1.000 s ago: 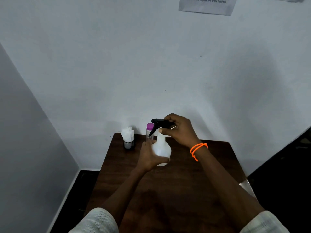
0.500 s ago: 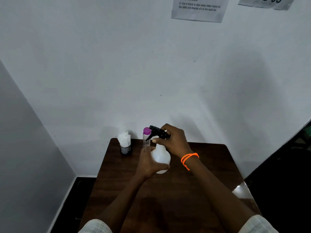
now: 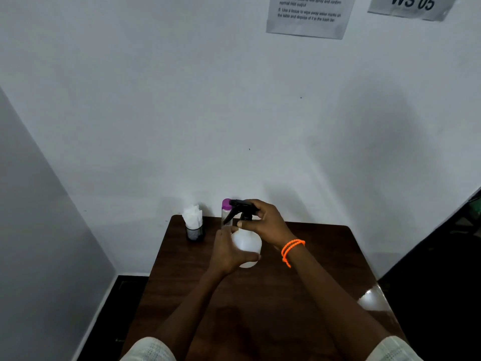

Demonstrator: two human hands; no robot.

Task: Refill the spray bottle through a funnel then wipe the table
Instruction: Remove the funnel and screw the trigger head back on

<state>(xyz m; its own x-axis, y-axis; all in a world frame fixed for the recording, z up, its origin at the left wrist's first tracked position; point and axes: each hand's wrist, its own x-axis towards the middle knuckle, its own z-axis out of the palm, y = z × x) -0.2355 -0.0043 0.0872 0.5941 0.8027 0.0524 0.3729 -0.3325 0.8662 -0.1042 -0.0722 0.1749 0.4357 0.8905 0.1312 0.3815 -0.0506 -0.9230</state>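
Since a moment ago, your right hand (image 3: 265,225) has turned the black trigger head (image 3: 240,208) leftward. Your left hand (image 3: 229,252) wraps the round, smooth white bottle (image 3: 247,243), which stands mid-table (image 3: 312,269), far side. Right fingers pinch its neck.

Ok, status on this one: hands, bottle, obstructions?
Left hand gripping spray bottle body. Right hand on black trigger head. No funnel visible.

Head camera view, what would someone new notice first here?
Both hands meet mid-table on a white spray bottle: the left hand wraps its body, the right hand grips the black trigger head. An orange bracelet stands out on the right wrist. At the table's far edge stand a tissue holder and a purple-capped bottle.
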